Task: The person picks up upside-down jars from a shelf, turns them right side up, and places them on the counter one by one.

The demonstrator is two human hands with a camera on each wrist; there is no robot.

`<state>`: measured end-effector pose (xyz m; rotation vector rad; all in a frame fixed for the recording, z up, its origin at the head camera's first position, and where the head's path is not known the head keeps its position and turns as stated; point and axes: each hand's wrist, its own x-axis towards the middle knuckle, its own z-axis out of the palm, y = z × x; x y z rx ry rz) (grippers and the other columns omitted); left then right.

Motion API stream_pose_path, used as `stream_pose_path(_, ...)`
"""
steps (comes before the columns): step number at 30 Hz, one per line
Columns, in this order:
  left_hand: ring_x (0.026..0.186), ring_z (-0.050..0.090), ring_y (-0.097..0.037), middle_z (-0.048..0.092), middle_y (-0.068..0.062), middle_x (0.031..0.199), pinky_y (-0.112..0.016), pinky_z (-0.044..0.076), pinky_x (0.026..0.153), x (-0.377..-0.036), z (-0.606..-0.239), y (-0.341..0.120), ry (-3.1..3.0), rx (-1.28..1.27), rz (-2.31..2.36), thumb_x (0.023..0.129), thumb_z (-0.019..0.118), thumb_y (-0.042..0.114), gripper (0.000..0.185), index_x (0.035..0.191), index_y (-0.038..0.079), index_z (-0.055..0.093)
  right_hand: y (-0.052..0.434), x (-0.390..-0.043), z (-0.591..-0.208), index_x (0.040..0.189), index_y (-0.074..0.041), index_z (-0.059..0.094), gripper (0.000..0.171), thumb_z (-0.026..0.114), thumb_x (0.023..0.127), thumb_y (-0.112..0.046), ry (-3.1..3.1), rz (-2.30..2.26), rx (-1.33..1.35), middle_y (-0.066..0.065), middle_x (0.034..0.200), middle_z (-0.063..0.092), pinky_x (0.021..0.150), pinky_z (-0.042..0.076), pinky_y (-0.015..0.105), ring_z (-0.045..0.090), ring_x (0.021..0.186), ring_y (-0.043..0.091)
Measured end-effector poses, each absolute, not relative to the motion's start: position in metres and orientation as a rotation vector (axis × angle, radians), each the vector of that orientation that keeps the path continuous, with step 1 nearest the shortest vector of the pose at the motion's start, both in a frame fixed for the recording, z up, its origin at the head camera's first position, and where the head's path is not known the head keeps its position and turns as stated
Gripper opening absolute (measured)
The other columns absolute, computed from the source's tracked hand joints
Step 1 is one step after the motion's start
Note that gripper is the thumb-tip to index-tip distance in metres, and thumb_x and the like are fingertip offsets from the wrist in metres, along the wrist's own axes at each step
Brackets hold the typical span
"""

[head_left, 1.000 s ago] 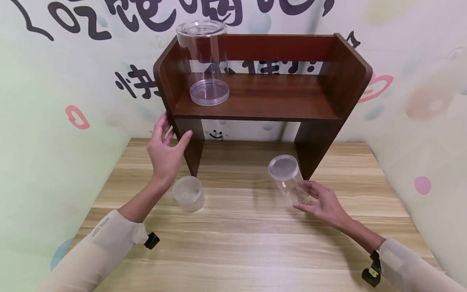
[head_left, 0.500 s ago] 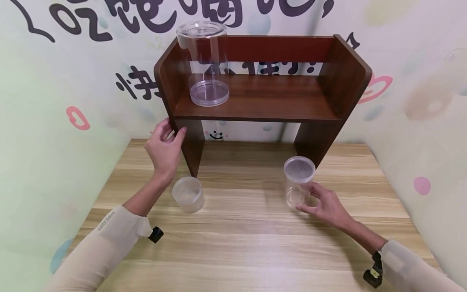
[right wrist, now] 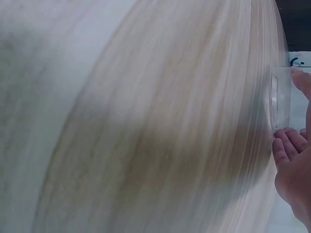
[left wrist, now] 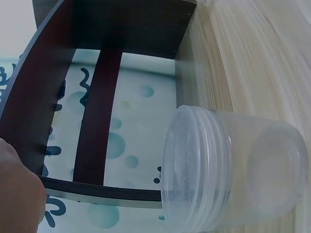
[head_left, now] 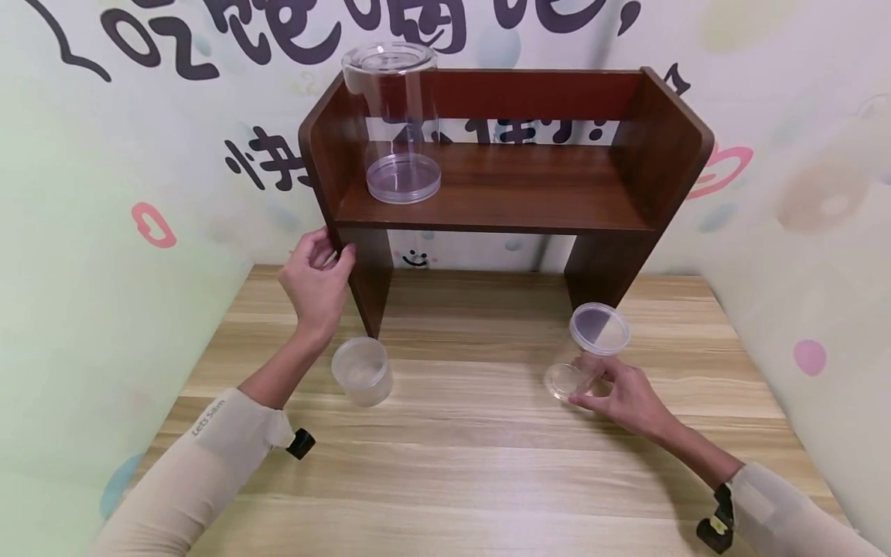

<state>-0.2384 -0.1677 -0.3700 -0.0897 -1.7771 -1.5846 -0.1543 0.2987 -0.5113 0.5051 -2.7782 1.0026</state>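
My left hand (head_left: 332, 251) grips the front edge of the left side panel of a dark wooden shelf (head_left: 501, 209), thumb in front and fingers behind. A short clear lidded jar (head_left: 362, 371) stands on the table just below that wrist; it fills the left wrist view (left wrist: 233, 170). My right hand (head_left: 590, 387) holds a medium clear jar (head_left: 588, 348) near its base. That jar is tilted, with its lid leaning up and to the right, and its base shows in the right wrist view (right wrist: 279, 102) between my fingertips (right wrist: 286, 141). A tall clear jar (head_left: 398, 116) stands at the left of the shelf board.
The shelf stands at the back of a light wooden table (head_left: 459, 464), against a wall with painted lettering. Walls close in on the left and right. The shelf's right leg (head_left: 599, 271) is just behind the tilted jar.
My right hand has moved the medium jar to the right and tipped it from leaning left to leaning right. My left hand has closed round the shelf's side panel.
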Motion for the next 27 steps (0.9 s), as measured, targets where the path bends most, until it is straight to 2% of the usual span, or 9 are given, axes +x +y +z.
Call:
stream_pose_path(6,0.108,0.077,-0.030,0.078,-0.021,0.114,-0.028,0.062,0.092,-0.238,-0.371,-0.169,-1.774,-0.095,-1.602,0.090,0.080,-0.001,0.028,0.116,-0.008,0.074,0.305,-0.152,-0.508,0.121,-0.006,0.072,0.061,0.100,0.073,-0.032,-2.808,1.048,0.497,0.006,0.111,0.076,0.086,0.065,0.048,0.076,0.101,0.033)
stream_pose_path(11,0.110,0.077,-0.031,0.078,-0.020,0.114,-0.029,0.062,0.092,-0.238,-0.370,-0.170,-1.776,-0.107,-1.615,0.090,0.080,-0.002,0.028,0.117,-0.008,0.073,0.318,-0.150,-0.495,0.117,0.000,0.068,0.062,0.100,0.072,-0.028,-2.848,1.068,0.477,0.014,0.107,0.076,0.088,0.063,0.056,0.075,0.103,0.044)
stream_pose_path(15,0.109,0.077,-0.031,0.078,-0.019,0.113,-0.029,0.063,0.091,-0.238,-0.370,-0.169,-1.774,-0.115,-1.609,0.090,0.078,-0.004,0.028,0.117,-0.008,0.073,0.328,-0.149,-0.480,0.121,0.004,0.067,0.063,0.099,0.074,-0.024,-2.843,1.020,0.492,0.021,0.111,0.076,0.090,0.060,0.060,0.074,0.105,0.048)
stream_pose_path(16,0.108,0.077,-0.031,0.078,-0.018,0.112,-0.029,0.063,0.091,-0.238,-0.370,-0.169,-1.774,-0.118,-1.607,0.090,0.078,-0.004,0.028,0.117,-0.008,0.073,0.330,-0.149,-0.476,0.121,0.004,0.067,0.063,0.099,0.074,-0.024,-2.837,1.009,0.497,0.022,0.112,0.076,0.090,0.060,0.058,0.074,0.105,0.048)
stream_pose_path(19,0.108,0.077,-0.031,0.078,-0.018,0.112,-0.029,0.063,0.091,-0.239,-0.369,-0.169,-1.774,-0.121,-1.604,0.089,0.078,-0.005,0.028,0.116,-0.009,0.073,0.336,-0.148,-0.466,0.125,0.005,0.067,0.065,0.098,0.074,-0.021,-2.807,0.998,0.520,0.023,0.116,0.075,0.093,0.062,0.036,0.074,0.105,0.045)
stream_pose_path(21,0.108,0.077,-0.031,0.078,-0.019,0.112,-0.029,0.063,0.091,-0.238,-0.369,-0.169,-1.779,-0.121,-1.601,0.089,0.078,-0.005,0.028,0.116,-0.009,0.073,0.341,-0.148,-0.461,0.127,0.005,0.066,0.067,0.099,0.073,-0.018,-2.783,1.003,0.532,0.024,0.118,0.074,0.093,0.058,0.019,0.075,0.105,0.030)
stream_pose_path(23,0.108,0.077,-0.031,0.078,-0.019,0.113,-0.029,0.063,0.091,-0.238,-0.369,-0.169,-1.781,-0.119,-1.601,0.089,0.078,-0.004,0.028,0.117,-0.009,0.073,0.345,-0.149,-0.455,0.130,0.006,0.066,0.070,0.099,0.072,-0.015,-2.751,1.017,0.543,0.025,0.119,0.074,0.092,0.050,0.006,0.072,0.105,0.009)
stream_pose_path(25,0.109,0.077,-0.030,0.078,-0.020,0.114,-0.029,0.063,0.091,-0.238,-0.369,-0.169,-1.785,-0.118,-1.597,0.090,0.078,-0.004,0.028,0.117,-0.009,0.073,0.348,-0.150,-0.448,0.133,0.007,0.065,0.074,0.100,0.070,-0.011,-2.711,1.029,0.545,0.027,0.119,0.073,0.092,0.049,0.003,0.063,0.105,-0.009)
stream_pose_path(27,0.109,0.077,-0.030,0.078,-0.020,0.114,-0.029,0.063,0.091,-0.238,-0.369,-0.169,-1.786,-0.119,-1.594,0.090,0.078,-0.004,0.028,0.117,-0.008,0.073,0.351,-0.151,-0.440,0.135,0.008,0.064,0.076,0.100,0.069,-0.008,-2.678,1.036,0.539,0.029,0.120,0.072,0.092,0.048,0.001,0.055,0.105,-0.021)
